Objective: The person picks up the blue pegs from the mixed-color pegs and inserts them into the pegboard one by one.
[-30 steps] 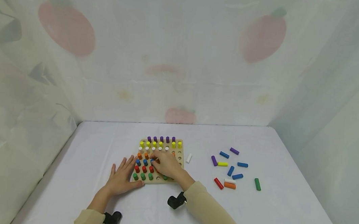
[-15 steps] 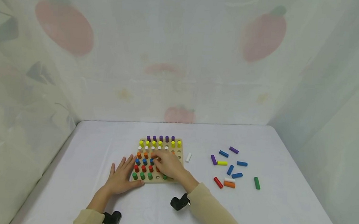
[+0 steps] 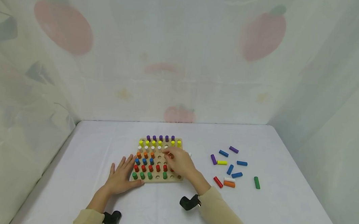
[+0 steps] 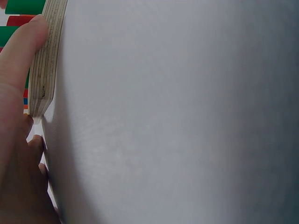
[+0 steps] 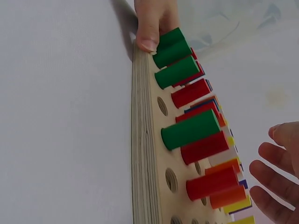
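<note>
A wooden pegboard (image 3: 160,181) holds rows of coloured pegs standing upright in its holes. My left hand (image 3: 119,180) lies spread at the board's left side, its thumb (image 4: 21,51) touching the front corner. Over the board's right half hovers my right hand (image 3: 181,163), fingers loosely bent. The right wrist view shows those fingers (image 5: 275,163) apart from the pegs, with nothing visible between them. Orange pegs (image 3: 145,155) and blue pegs (image 3: 144,161) stand left of it. Red pegs (image 3: 150,168) and green pegs (image 3: 142,175) fill places nearer the front. My right hand hides some holes.
Loose pegs lie right of the board: a green peg (image 3: 257,182), an orange peg (image 3: 229,184), a red peg (image 3: 218,182), a yellow peg (image 3: 222,162), and several blue and purple ones. A white peg (image 3: 190,154) is partly hidden behind my right hand.
My right hand has moved right, off the third orange peg, which now shows standing in its row. Its fingertips have drawn away from that spot. The left hand stays put.
</note>
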A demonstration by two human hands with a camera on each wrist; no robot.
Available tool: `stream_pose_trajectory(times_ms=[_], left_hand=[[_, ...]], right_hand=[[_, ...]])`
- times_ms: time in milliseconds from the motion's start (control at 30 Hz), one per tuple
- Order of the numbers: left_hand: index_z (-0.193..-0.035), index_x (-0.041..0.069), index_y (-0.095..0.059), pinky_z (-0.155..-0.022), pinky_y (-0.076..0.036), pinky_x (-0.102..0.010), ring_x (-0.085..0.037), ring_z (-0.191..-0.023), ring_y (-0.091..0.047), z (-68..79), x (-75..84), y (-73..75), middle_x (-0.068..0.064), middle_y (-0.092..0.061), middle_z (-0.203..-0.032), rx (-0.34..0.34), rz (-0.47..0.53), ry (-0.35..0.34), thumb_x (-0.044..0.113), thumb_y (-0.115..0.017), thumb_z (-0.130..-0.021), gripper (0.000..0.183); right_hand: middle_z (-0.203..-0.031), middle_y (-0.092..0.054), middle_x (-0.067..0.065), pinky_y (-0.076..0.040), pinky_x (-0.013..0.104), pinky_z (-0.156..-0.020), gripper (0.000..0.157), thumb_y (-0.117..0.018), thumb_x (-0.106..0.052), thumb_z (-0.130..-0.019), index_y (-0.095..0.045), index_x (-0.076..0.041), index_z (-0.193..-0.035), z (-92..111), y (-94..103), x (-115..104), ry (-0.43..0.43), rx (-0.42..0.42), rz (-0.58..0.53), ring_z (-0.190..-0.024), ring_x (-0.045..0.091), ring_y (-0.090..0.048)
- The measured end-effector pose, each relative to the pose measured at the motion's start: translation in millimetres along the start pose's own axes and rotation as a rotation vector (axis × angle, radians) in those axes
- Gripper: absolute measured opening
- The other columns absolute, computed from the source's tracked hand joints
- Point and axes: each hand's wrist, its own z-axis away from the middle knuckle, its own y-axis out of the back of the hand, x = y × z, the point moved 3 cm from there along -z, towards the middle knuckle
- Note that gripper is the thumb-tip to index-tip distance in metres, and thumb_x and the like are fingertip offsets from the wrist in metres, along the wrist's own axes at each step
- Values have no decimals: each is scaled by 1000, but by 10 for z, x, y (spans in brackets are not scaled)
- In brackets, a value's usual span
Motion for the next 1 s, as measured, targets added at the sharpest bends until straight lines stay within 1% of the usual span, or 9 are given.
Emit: stream_pose_trajectory(times_ms=[100, 200, 433, 533, 633, 833, 900, 1000], left_hand=[[-147, 13, -24, -103, 7, -67, -41, -139, -9, 3, 7, 10, -14, -20, -152, -3, 1, 1, 67, -65, -66, 106], [-147, 12, -24, -103, 7, -68, -41, -139, -9, 9, 15, 23, -14, -20, -152, -3, 3, 1, 67, -66, -67, 105], [-147, 12, -23, -103, 8, -67, -41, -139, -8, 4, 8, 26, -13, -19, -153, -13, 3, 10, 67, -65, -66, 106], [-147, 12, -24, -103, 8, -68, -41, -139, -7, 2, 3, 26, -14, -19, -153, -12, 11, 11, 67, -66, -66, 107], [-147, 13, -24, -103, 8, -68, -41, -139, -7, 0, -6, 15, -13, -19, -153, -12, 9, 9, 68, -65, -66, 107], [-147, 14, -23, -103, 8, -67, -41, -139, -7, 1, -21, -3, -12, -18, -153, -11, 8, 11, 69, -65, -65, 107], [-147, 14, -23, -102, 9, -68, -41, -139, -7, 4, -21, -1, -13, -18, -153, -11, 12, 12, 69, -65, -65, 107], [-147, 13, -23, -102, 8, -68, -41, -139, -7, 7, -22, 7, -13, -18, -153, -14, 10, 13, 69, -65, -65, 108]], right_hand=[[-102, -65, -5, -48, 16, -67, 18, -59, -19, -90, -66, -16, -107, 44, 54, 36, -14, 26, -16, -80, 6, -57], [-103, -64, -5, -50, 17, -68, 19, -58, -19, -91, -65, -16, -108, 88, 111, 73, -23, 38, -40, -85, 6, -59], [-102, -63, -1, -53, 27, -75, 20, -61, -14, -88, -63, -12, -108, 122, 293, 219, 19, 103, -39, -90, 12, -62], [-103, -63, 0, -53, 29, -74, 22, -62, -14, -88, -62, -11, -109, 117, 366, 326, 18, 125, -35, -91, 16, -62], [-105, -62, 2, -54, 30, -74, 23, -63, -14, -87, -62, -11, -110, 121, 434, 447, 0, 129, -26, -92, 19, -63], [-105, -63, 1, -53, 31, -73, 24, -65, -13, -85, -63, -12, -110, 159, 561, 712, -38, 153, 11, -92, 18, -62], [-105, -63, 2, -53, 32, -73, 25, -65, -12, -85, -62, -11, -110, 174, 602, 797, -37, 169, 25, -91, 18, -62], [-106, -63, 4, -52, 34, -75, 26, -66, -13, -84, -62, -10, -111, 199, 662, 908, -53, 170, 40, -92, 20, -61]])
